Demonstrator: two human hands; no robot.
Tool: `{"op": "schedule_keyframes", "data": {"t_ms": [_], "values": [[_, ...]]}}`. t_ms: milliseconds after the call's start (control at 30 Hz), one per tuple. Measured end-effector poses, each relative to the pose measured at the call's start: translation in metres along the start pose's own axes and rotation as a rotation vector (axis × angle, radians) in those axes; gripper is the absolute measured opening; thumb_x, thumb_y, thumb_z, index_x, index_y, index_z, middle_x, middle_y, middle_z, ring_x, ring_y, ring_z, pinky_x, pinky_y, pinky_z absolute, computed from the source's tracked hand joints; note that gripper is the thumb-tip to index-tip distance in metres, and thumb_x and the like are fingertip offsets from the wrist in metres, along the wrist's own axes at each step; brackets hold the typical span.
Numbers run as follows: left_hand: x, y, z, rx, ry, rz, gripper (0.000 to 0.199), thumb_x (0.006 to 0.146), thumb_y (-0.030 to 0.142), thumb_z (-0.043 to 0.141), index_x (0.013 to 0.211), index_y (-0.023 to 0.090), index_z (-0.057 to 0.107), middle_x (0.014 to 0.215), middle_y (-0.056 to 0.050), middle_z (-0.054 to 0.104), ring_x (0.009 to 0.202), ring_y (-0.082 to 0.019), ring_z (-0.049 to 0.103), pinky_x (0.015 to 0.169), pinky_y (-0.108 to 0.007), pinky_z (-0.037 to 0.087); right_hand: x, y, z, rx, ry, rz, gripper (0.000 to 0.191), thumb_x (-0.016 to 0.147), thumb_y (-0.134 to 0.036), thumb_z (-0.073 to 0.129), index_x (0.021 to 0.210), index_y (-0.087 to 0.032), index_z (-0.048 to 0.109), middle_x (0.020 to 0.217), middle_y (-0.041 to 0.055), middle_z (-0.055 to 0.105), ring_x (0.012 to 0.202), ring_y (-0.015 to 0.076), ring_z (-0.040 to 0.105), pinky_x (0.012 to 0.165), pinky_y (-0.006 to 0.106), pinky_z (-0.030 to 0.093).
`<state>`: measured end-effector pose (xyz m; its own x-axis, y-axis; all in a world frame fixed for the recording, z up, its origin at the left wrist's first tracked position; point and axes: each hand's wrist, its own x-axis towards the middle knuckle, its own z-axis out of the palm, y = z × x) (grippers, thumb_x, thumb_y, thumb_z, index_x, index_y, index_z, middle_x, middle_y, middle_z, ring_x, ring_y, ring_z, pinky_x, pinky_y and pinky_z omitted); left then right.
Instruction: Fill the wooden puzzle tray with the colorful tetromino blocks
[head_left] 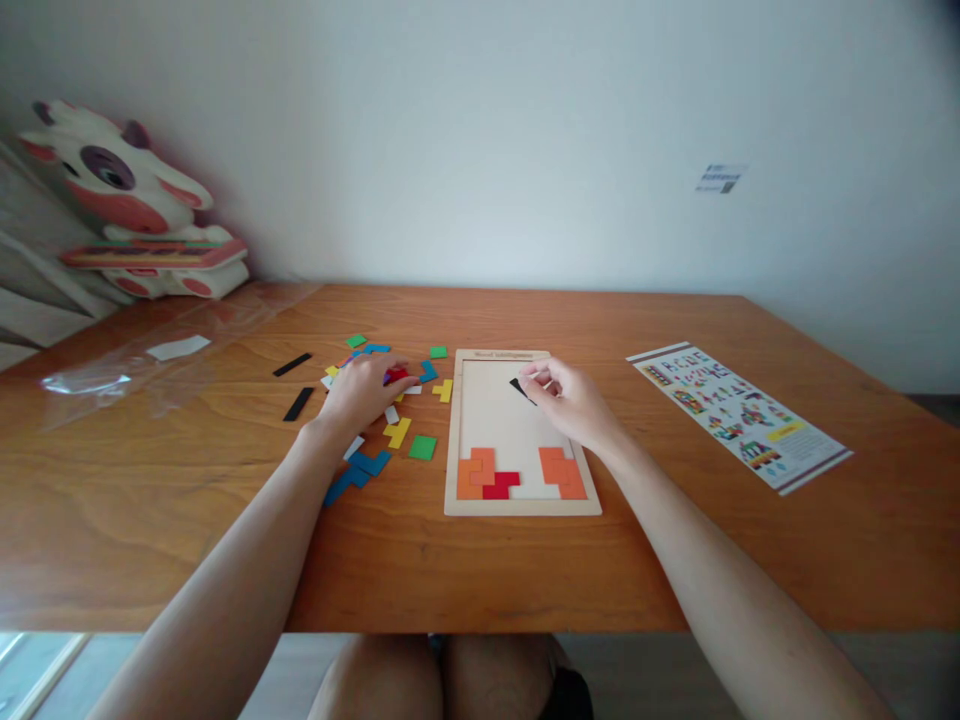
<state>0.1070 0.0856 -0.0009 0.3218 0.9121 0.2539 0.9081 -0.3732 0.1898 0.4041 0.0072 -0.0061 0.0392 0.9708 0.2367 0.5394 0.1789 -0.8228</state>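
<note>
My right hand (561, 392) is over the upper part of a wooden puzzle board (523, 507), pinching a black strip-shaped puzzle piece (517, 384). Inside the frame, orange pieces (552, 464) fill both lower corners, with a red piece (496, 487) beside the left ones. My left hand (364, 385) lies over a heap of loose coloured pieces, fingers stretched and thumb apart. A red piece (398, 375) shows by its fingertips. Around it are a yellow piece (442, 391), a green square (422, 448) and blue pieces (360, 474). Part of the heap is hidden under the hand.
Two black strips (298, 404) lie left of the heap. A clear plastic bag (112, 380) rests at the far left, below a cow-shaped toy keyboard (157, 250). A printed pattern sheet (739, 415) lies to the right. The wooden table (480, 575) meets a pale wall.
</note>
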Motion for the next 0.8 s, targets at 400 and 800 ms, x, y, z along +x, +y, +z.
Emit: {"op": "schedule_keyframes", "data": {"t_ms": [400,800], "values": [[0.0007,-0.0015,0.0005,-0.171,0.012,-0.077,0.041,0.076,0.047,0.071,0.109,0.022,0.071,0.106,-0.006,0.075,0.095,-0.026,0.069,0.083,-0.032,0.053,-0.0010,-0.0017,-0.0006,-0.010,0.003,-0.003,0.024,0.085,-0.038,0.058,0.098,-0.019,0.065,0.081,0.0024,0.065,0.062,0.0134,0.053,0.060,0.028,0.042],[-0.0003,0.0013,0.0044,-0.370,0.063,0.114,0.038,0.078,0.049,0.068,0.101,0.019,0.070,0.097,-0.008,0.072,0.087,-0.022,0.067,0.080,-0.033,0.053,-0.0023,-0.0077,0.0007,0.027,-0.044,-0.003,0.023,0.086,-0.038,0.058,0.096,-0.018,0.065,0.082,0.0047,0.066,0.067,0.0147,0.055,0.063,0.029,0.043]]}}
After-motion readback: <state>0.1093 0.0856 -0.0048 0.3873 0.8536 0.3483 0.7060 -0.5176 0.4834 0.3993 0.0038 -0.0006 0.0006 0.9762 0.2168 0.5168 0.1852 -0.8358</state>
